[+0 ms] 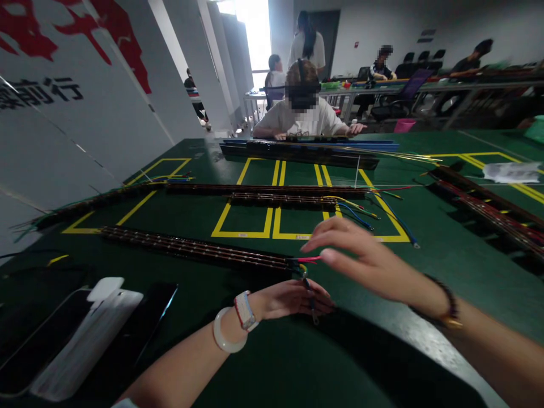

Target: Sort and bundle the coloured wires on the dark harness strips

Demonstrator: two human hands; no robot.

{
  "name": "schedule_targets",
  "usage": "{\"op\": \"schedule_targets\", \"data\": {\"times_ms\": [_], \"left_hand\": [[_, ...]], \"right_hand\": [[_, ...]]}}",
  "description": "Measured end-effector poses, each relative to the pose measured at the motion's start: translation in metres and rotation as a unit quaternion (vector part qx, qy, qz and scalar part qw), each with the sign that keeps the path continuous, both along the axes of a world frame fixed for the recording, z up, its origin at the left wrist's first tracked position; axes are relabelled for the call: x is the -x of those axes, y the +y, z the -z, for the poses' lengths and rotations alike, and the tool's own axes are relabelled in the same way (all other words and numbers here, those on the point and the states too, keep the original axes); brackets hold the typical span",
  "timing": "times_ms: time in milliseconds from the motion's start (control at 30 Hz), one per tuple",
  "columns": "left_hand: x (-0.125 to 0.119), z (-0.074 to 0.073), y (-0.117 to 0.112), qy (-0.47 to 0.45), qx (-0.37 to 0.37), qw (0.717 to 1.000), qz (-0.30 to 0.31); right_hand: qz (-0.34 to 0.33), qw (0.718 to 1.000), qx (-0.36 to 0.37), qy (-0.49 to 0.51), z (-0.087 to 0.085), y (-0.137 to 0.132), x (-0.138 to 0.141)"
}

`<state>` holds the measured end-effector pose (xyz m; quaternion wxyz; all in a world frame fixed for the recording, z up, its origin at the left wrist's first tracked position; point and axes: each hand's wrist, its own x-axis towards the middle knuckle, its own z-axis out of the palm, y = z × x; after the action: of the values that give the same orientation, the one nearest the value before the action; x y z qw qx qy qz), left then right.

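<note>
The left hand (293,299) lay low on the worktop (446,226), its fingers curled shut round a thin dark wire (311,297). The wire ran down from the near strip (195,248) — a long, narrow, dark bar studded with small glints, lying slantwise from the left toward the middle. At the strip's right end a tuft of red, yellow and green leads (306,259) fanned out, just above the left hand. The right hand (361,255) hovered over that end, flat and open, fingers stretched leftward and gripping nothing. The worktop was a matt green mat, bare and roomy to the right of the hands and along the near edge. Yellow tape (272,218) marked square boxes beyond the strip. More strips (263,192) lay across them, their coloured ends trailing to the right. At the near left corner sat a glossy black phone (144,323) beside a white case (85,334) — the crowded side. Across the far edge a person (304,113) sat at a long bar (297,154).
</note>
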<state>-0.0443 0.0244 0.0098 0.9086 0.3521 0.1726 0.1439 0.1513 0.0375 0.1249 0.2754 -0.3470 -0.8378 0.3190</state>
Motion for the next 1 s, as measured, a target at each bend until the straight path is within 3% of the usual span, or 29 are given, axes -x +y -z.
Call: {"op": "schedule_targets", "data": {"times_ms": [100,200,300,400,600,833,1000], "left_hand": [[0.0,0.007,-0.001,0.006,-0.014,1.0,-0.016],[-0.002,0.009,-0.002,0.006,-0.004,1.0,-0.03],[-0.003,0.006,-0.001,-0.005,0.009,0.999,-0.037],[-0.005,0.001,0.0,0.045,0.018,0.998,-0.034],[-0.005,0.0,0.002,0.083,0.011,0.996,-0.009],[-0.006,-0.004,0.002,0.092,-0.005,0.996,-0.007],[-0.007,-0.002,0.001,0.092,0.001,0.996,-0.011]], "right_hand": [[-0.066,0.997,0.0,-0.031,0.017,0.007,0.022],[-0.084,0.993,0.048,-0.068,0.031,0.015,0.028],[-0.109,0.982,0.113,-0.107,0.034,0.021,0.015],[-0.102,0.974,0.157,-0.13,0.039,0.027,-0.008],[-0.104,0.955,0.248,-0.122,0.068,0.042,-0.038],[-0.09,0.957,0.215,-0.174,0.102,0.057,-0.038],[-0.132,0.957,0.171,-0.192,0.106,0.057,-0.034]]}}
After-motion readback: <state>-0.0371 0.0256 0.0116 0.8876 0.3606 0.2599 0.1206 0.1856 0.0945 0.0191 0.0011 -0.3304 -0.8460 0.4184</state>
